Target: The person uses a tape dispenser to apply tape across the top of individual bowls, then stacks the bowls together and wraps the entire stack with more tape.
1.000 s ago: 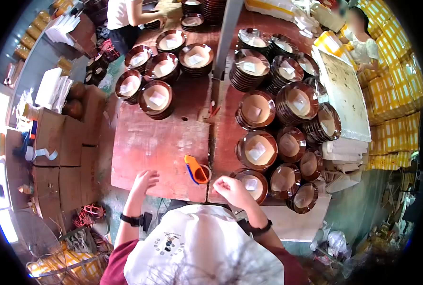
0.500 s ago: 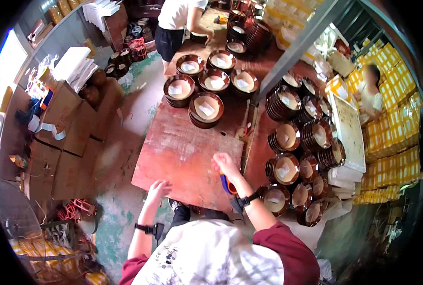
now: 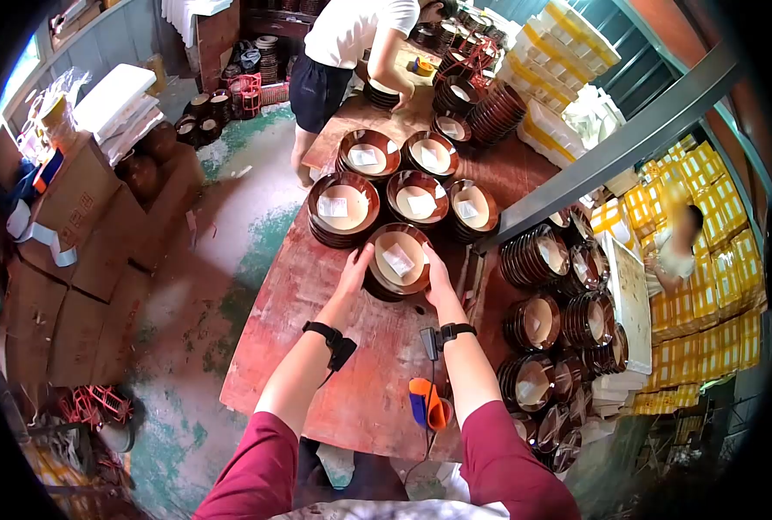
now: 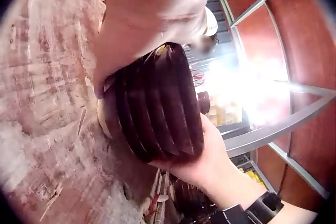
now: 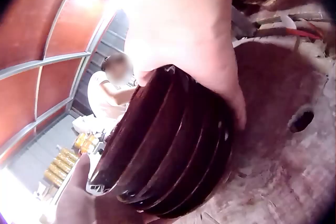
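Both hands hold a stack of dark brown glossy bowls (image 3: 393,284) from opposite sides, near the middle of the red wooden table (image 3: 316,347). The top bowl has a pale inside with a white slip of paper (image 3: 398,259) in it. My left hand (image 3: 354,270) grips the left side and my right hand (image 3: 439,277) the right. In the left wrist view, several ridged bowl sides (image 4: 157,103) show one within another, and the pale base is close to the tabletop. The right wrist view shows the fingers wrapped around the stack (image 5: 173,140).
More bowl stacks (image 3: 343,206) stand just beyond, and others (image 3: 537,321) line the right side. An orange and blue tape dispenser (image 3: 429,403) lies by the near edge. A grey metal post (image 3: 611,143) rises on the right. Another person (image 3: 351,43) bends over bowls at the far end.
Both hands have reached forward from the near part of the table and taken hold of the nearest bowl stack. The head view has shifted forward, and the tape dispenser is uncovered again.
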The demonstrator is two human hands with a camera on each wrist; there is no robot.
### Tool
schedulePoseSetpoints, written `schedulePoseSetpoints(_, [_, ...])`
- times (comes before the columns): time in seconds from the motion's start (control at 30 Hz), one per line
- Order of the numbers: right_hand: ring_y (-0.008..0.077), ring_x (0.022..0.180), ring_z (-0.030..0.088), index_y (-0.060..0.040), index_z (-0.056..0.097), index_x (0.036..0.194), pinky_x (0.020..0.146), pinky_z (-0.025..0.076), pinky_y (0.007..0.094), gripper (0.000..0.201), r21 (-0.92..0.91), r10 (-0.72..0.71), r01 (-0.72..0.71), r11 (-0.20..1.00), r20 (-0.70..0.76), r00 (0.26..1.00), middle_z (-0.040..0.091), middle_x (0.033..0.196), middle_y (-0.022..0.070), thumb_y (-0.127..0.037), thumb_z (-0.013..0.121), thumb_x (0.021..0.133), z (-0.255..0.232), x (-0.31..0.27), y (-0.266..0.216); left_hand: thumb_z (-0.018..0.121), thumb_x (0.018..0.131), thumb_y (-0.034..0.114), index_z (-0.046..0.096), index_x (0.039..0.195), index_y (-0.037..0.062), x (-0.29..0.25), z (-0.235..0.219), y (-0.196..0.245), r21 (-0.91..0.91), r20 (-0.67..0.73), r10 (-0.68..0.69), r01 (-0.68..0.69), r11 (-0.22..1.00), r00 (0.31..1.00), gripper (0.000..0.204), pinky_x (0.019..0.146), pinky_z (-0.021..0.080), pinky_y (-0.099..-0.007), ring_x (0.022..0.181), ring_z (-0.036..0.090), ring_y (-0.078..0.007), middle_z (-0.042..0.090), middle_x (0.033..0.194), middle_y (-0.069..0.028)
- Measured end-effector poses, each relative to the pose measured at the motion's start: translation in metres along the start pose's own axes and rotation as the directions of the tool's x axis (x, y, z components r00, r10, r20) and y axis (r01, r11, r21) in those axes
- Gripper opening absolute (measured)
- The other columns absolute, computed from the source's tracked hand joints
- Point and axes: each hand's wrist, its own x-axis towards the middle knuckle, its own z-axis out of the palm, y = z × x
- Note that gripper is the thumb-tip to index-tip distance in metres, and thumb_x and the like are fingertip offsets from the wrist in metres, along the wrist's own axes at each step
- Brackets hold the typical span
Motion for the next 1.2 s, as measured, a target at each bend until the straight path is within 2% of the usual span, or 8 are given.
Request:
schedulePoseSetpoints(0.13, [0.026, 0.119, 0.062, -0.0093, 0.059, 0.137, 0.103, 0.048, 0.0417, 0.05, 0.162, 0.015, -0.029, 0.986, 0.091, 0.996, 0.066, 0.132, 0.0099, -0.044, 0.054, 0.101, -0.002, 0.007, 0.007, 0.086, 0.078, 0.041, 0.027, 0.156, -0.0052, 0.004, 0.019, -0.001, -0.01, -0.087, 0.119, -0.12, 0.993, 0.989, 0.108, 0.114, 0.038, -0.0372, 0.14, 0.044, -0.0278, 0.043, 0.153, -0.0221])
schedulePoseSetpoints(0.23, [0.0274, 0.116, 0.064, -0.0094, 0.061, 0.134, 0.099, 0.051, 0.0434, 0.049, 0.213, 0.123, -0.13, 0.968, 0.048, 0.991, 0.067, 0.128, 0.01, -0.044, 0.056, 0.099, 0.005, -0.013, -0.001, 0.083, 0.078, 0.031, 0.039, 0.15, -0.0028, 0.016, 0.02, -0.042, -0.092, -0.153, 0.233, -0.248, 0.964, 0.96, 0.091, 0.113, 0.04, -0.0395, 0.135, 0.048, -0.0298, 0.043, 0.15, -0.0214])
schedulePoseSetpoints(0.3, [0.0285, 0.112, 0.065, -0.0098, 0.063, 0.13, 0.096, 0.053, 0.0424, 0.048, 0.285, 0.076, -0.1, 0.953, 0.092, 0.993, 0.068, 0.123, 0.0099, -0.045, 0.06, 0.097, -0.005, -0.018, 0.014, 0.08, 0.078, 0.027, 0.041, 0.15, 0.0015, -0.005, 0.02, -0.055, 0.066, -0.217, 0.291, -0.284, 0.957, 0.932, 0.085, 0.113, 0.039, -0.0414, 0.137, 0.046, -0.0335, 0.041, 0.149, -0.0216])
schedulePoseSetpoints(0.5, [0.0259, 0.111, 0.066, -0.0093, 0.063, 0.129, 0.095, 0.053, 0.0416, 0.049, 0.262, 0.217, -0.202, 0.944, -0.028, 0.976, 0.069, 0.123, 0.0087, -0.044, 0.063, 0.095, 0.003, -0.149, 0.029, 0.077, 0.081, 0.027, 0.041, 0.15, 0.0052, -0.167, 0.018, 0.014, 0.38, -0.148, 0.274, -0.201, 0.903, 0.95, 0.081, 0.117, 0.033, -0.044, 0.139, 0.038, -0.0357, 0.042, 0.144, -0.0222])
schedulePoseSetpoints(0.57, [0.0261, 0.112, 0.065, -0.0093, 0.063, 0.129, 0.096, 0.053, 0.0413, 0.048, 0.3, 0.277, -0.263, 0.917, -0.004, 0.961, 0.068, 0.124, 0.0088, -0.044, 0.062, 0.096, 0.01, -0.183, 0.051, 0.077, 0.081, 0.027, 0.04, 0.15, 0.0046, -0.195, 0.003, 0.003, 0.389, -0.188, 0.164, -0.08, 0.918, 0.968, 0.081, 0.116, 0.034, -0.0441, 0.138, 0.04, -0.0357, 0.042, 0.145, -0.0224])
schedulePoseSetpoints(0.73, [0.0241, 0.12, 0.061, -0.005, 0.055, 0.138, 0.103, 0.049, 0.0392, 0.052, 0.33, 0.326, -0.309, 0.892, 0.004, 0.946, 0.063, 0.131, 0.0122, -0.037, 0.062, 0.098, 0.025, -0.235, 0.112, 0.076, 0.082, 0.024, 0.035, 0.154, 0.0061, -0.245, -0.054, -0.072, 0.287, -0.233, 0.129, -0.059, 0.956, 0.964, 0.085, 0.116, 0.036, -0.0442, 0.14, 0.04, -0.0354, 0.04, 0.148, -0.0212])
schedulePoseSetpoints(0.93, [0.0221, 0.12, 0.06, -0.002, 0.054, 0.138, 0.104, 0.047, 0.0359, 0.048, 0.172, 0.132, -0.117, 0.978, -0.08, 0.988, 0.062, 0.132, 0.011, -0.029, 0.06, 0.099, 0.02, -0.269, 0.147, 0.069, 0.088, 0.01, 0.033, 0.153, 0.0023, -0.279, -0.071, -0.085, 0.147, -0.175, 0.11, -0.084, 0.986, 0.978, 0.075, 0.118, 0.033, -0.0379, 0.142, 0.039, -0.0254, 0.04, 0.152, -0.0139])
schedulePoseSetpoints(1.2, [0.0143, 0.112, 0.058, -0.0013, 0.06, 0.134, 0.097, 0.045, 0.0299, 0.046, 0.046, 0.02, -0.012, 0.999, -0.183, 0.983, 0.065, 0.123, 0.0064, -0.033, 0.061, 0.101, 0.014, -0.284, 0.15, 0.07, 0.086, 0.01, 0.033, 0.154, 0.0042, -0.284, -0.074, -0.104, 0.029, -0.063, 0.174, -0.173, 0.985, 0.983, 0.077, 0.119, 0.032, -0.0393, 0.141, 0.04, -0.0274, 0.039, 0.153, -0.0151])
